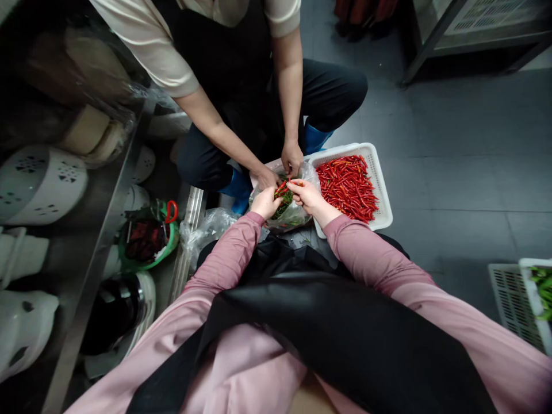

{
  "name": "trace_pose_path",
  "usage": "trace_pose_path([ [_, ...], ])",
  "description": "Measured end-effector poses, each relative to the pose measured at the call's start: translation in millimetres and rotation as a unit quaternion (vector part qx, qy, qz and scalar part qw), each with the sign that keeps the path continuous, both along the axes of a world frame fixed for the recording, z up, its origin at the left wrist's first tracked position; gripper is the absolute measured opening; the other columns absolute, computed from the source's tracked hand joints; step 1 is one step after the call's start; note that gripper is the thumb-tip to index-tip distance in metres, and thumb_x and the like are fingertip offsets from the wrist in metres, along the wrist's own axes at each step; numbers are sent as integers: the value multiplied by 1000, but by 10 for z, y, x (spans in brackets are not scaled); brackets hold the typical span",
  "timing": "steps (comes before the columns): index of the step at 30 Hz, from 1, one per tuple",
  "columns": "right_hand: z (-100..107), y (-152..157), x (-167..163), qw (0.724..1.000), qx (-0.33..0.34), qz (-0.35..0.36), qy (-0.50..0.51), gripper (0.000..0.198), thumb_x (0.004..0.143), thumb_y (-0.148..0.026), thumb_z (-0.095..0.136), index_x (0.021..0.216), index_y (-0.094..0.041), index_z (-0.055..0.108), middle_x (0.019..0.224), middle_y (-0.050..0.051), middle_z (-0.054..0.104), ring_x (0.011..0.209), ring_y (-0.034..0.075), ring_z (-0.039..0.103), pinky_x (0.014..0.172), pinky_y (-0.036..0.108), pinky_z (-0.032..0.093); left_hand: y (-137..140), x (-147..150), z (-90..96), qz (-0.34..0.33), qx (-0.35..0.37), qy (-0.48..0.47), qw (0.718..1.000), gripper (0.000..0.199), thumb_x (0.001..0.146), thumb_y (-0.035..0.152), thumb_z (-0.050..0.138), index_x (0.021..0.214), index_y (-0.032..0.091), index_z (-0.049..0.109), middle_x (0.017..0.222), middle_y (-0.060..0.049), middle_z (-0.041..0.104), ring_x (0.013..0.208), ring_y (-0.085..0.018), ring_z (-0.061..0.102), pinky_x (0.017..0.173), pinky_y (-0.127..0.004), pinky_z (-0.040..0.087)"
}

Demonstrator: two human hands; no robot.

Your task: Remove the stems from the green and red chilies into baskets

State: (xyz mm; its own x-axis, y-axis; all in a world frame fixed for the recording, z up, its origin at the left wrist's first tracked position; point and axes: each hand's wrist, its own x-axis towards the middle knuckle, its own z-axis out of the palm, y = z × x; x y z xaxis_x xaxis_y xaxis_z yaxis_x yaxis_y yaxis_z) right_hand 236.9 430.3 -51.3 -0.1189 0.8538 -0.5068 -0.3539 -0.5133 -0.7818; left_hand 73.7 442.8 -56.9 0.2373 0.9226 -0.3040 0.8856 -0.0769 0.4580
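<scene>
My left hand (265, 203) is closed around a few red chili peppers (282, 188) above a clear plastic bag (311, 177). Close beside it, my right hand (305, 194) pinches at a red chili, its fingertips partly covering what they hold. Inside the bag lie green stems (283, 206). To the right of the bag, a white plastic basket (385, 201) holds a heap of loose red chilies (347, 187). Across from me, a co-worker's two hands (292, 156) reach into the same bag from the far side; their fingers are partly hidden.
A steel shelf (106, 230) with white perforated containers (43, 184) runs along the left. Below it sits a green basket (172, 241) with a red handle. At the right, crates (513, 299) stand on the dark tiled floor, one with green vegetables (543, 287). A metal rack (435, 40) stands behind.
</scene>
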Motion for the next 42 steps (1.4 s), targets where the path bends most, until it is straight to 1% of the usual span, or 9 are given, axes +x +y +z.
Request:
trace_pose_path([
  [7, 126, 63, 128, 997, -10, -31, -65, 36, 75, -41, 74, 80, -20, 45, 53, -11, 38, 37, 2, 28, 36, 18, 15, 192, -58, 8, 155, -38, -152, 975, 26, 72, 27, 70, 95, 14, 67, 86, -7, 71, 84, -23, 66, 79, -31, 51],
  [11, 81, 19, 60, 998, -52, 4, -40, 32, 79, -35, 71, 76, -18, 45, 60, -7, 47, 38, 2, 32, 36, 17, 17, 104, 56, 112, 127, -33, -234, 963, 27, 72, 22, 67, 97, 14, 68, 83, -3, 72, 78, -18, 65, 75, -27, 51],
  [19, 53, -4, 19, 998, -66, 19, 0, 30, 83, -33, 66, 72, -19, 43, 55, -8, 41, 40, 4, 31, 38, 17, 22, 22, 125, 203, 42, -10, -153, 987, 27, 76, 29, 64, 97, 12, 69, 83, -6, 71, 78, -21, 64, 74, -28, 50],
  [23, 24, -39, -44, 996, 21, 0, -92, 27, 82, -38, 65, 75, -20, 47, 56, -7, 42, 45, 7, 35, 43, 20, 27, 66, 123, 168, 57, -13, -119, 991, 26, 77, 30, 62, 93, 11, 69, 83, -8, 71, 77, -20, 64, 74, -29, 49],
  [28, 10, -55, -92, 950, 185, -88, -234, 23, 75, -36, 67, 82, -19, 54, 73, 0, 57, 68, 13, 53, 60, 25, 42, 136, 103, 82, 138, -25, -75, 987, 26, 77, 30, 61, 91, 10, 69, 84, -9, 71, 78, -20, 64, 75, -29, 48],
  [32, 10, 29, 2, 991, 26, -98, -88, 22, 79, -35, 60, 75, -21, 44, 58, -4, 48, 44, 8, 39, 41, 21, 27, 129, 80, 79, 110, -24, -129, 985, 31, 77, 32, 63, 99, 10, 69, 87, -8, 72, 78, -19, 64, 75, -28, 48],
  [35, 17, 51, 55, 995, -64, -67, 27, 26, 72, -26, 66, 70, -20, 41, 54, -6, 47, 37, 4, 30, 36, 18, 16, 86, 96, 124, 55, -17, -146, 988, 34, 76, 31, 63, 103, 10, 69, 89, -7, 72, 80, -19, 64, 76, -28, 48],
  [39, 29, -12, -1, 998, -2, -4, 59, 33, 66, -27, 78, 80, -18, 50, 51, -10, 45, 37, 3, 31, 35, 16, 15, 54, 132, 171, 18, -24, -123, 992, 35, 75, 28, 64, 105, 11, 68, 88, -8, 72, 81, -21, 64, 77, -28, 48],
  [42, 18, -41, -60, 999, 35, -22, 22, 38, 66, -34, 81, 82, -18, 51, 48, -11, 42, 36, 3, 33, 35, 16, 17, 66, 127, 159, 10, -32, -145, 989, 35, 76, 27, 63, 106, 11, 67, 89, -8, 72, 80, -20, 64, 76, -28, 48],
])
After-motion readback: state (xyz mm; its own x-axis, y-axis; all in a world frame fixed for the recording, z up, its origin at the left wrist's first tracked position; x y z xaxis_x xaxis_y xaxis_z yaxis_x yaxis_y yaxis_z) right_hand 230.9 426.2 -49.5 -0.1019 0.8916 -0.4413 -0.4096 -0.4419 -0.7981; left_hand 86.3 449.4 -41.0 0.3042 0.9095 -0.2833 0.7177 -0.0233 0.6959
